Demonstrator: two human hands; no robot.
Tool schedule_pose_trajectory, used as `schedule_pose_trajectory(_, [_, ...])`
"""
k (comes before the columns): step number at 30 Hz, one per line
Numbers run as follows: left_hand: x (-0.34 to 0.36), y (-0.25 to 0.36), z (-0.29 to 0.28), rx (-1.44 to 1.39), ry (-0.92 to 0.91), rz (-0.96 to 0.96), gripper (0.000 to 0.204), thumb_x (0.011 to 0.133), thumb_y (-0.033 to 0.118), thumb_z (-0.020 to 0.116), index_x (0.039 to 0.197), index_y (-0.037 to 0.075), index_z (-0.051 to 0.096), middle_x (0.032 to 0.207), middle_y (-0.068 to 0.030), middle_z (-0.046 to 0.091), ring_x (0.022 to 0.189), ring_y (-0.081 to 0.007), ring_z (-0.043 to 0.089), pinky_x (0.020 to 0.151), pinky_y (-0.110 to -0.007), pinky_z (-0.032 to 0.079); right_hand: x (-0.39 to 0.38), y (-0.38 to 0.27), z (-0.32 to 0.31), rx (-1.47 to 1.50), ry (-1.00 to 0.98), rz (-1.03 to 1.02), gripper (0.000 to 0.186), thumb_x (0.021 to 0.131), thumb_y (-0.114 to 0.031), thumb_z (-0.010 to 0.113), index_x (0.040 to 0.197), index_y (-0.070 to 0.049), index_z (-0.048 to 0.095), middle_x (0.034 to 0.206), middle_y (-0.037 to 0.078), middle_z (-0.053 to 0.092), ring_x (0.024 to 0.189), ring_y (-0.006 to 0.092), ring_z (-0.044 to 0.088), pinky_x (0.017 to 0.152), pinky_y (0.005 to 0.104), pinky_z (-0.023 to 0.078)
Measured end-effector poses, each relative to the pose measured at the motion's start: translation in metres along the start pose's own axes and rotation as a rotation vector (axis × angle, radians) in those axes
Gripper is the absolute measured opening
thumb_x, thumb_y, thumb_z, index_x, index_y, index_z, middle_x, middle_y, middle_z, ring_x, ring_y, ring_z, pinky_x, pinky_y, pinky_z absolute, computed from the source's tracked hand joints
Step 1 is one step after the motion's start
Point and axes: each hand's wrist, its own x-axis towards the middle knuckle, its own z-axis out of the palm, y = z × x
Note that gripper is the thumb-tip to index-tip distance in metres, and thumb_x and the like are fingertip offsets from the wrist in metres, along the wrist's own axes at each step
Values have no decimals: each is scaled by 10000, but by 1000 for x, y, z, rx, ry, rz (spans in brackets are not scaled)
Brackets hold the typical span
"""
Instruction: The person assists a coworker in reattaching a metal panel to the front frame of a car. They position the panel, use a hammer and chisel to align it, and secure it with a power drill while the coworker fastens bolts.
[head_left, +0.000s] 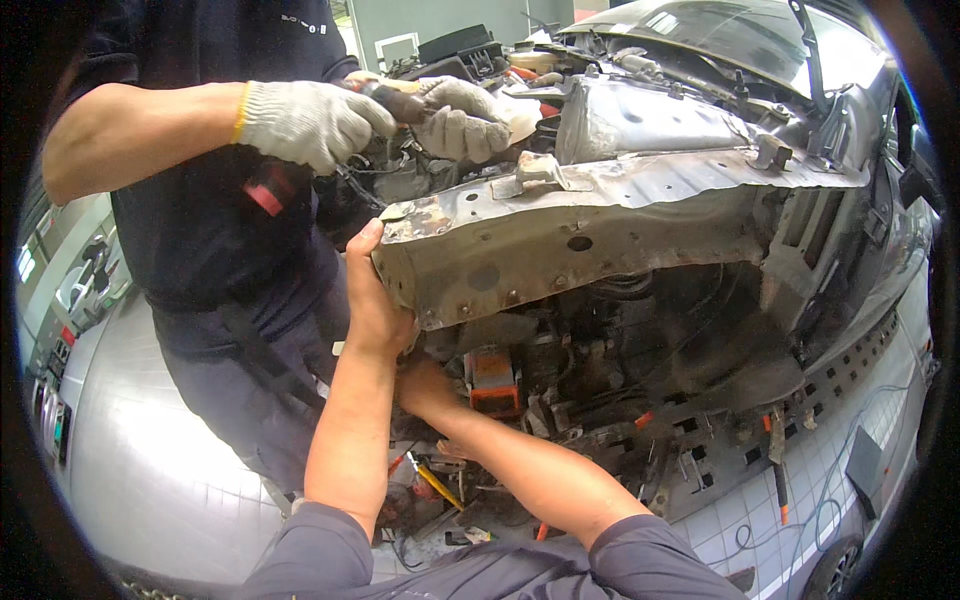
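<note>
My left hand [368, 300] grips the left end of a bent metal front panel [570, 240], thumb against its upper corner. My right hand [425, 390] reaches below that end, behind my left forearm; its fingers are largely hidden, so I cannot make out what it touches. An orange and grey piece [492, 385] sits to its right. Above the panel, a co-worker's gloved hands [310, 120] hold a dark tool [395, 105] over the engine bay.
The co-worker [210, 260] stands close on the left. A car windscreen [710, 35] is at the back right. A perforated metal platform [690, 440] below holds scattered tools [435, 485], with a hose [840, 500] on the tiled floor at the right.
</note>
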Motion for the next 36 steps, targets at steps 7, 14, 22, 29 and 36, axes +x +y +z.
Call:
schedule_pose_trajectory(7, [2,-1,-3,-15,-22,70,467,914,394,412,1125,28,611,1107,-112,654,1017,-242,605,918,-372,456,11,7,2,90,126,-140,576,864,-489,546,1189,-14,563,1110,269,621,1020,426,600,852,478,485])
schedule_pose_trajectory(14, [1,-2,1,-23,29,49,482,932,428,430,1129,32,621,1135,-106,649,1046,-248,595,947,-367,434,8,0,-11,116,100,-57,602,762,-481,661,1072,32,604,1057,286,629,1003,430,609,816,473,509])
schedule_pose_trajectory(22, [-6,-11,-5,80,72,183,485,920,438,437,1170,52,593,1173,-94,626,1082,-248,571,959,-366,417,6,11,1,-64,142,-87,483,875,-414,536,1023,40,616,965,274,657,882,425,652,783,526,510])
schedule_pose_trajectory(29, [-8,-13,7,76,19,148,503,932,460,412,1157,52,603,1159,-92,635,1068,-237,579,954,-370,422,11,24,2,-220,74,-321,440,858,-383,543,994,19,658,935,279,653,843,441,643,758,532,507])
schedule_pose_trajectory(36, [-8,-7,10,49,21,119,510,932,451,405,1152,37,605,1161,-102,634,1066,-243,579,953,-369,421,16,27,9,-224,195,-374,425,868,-332,536,1031,55,603,902,300,640,865,438,632,751,506,506])
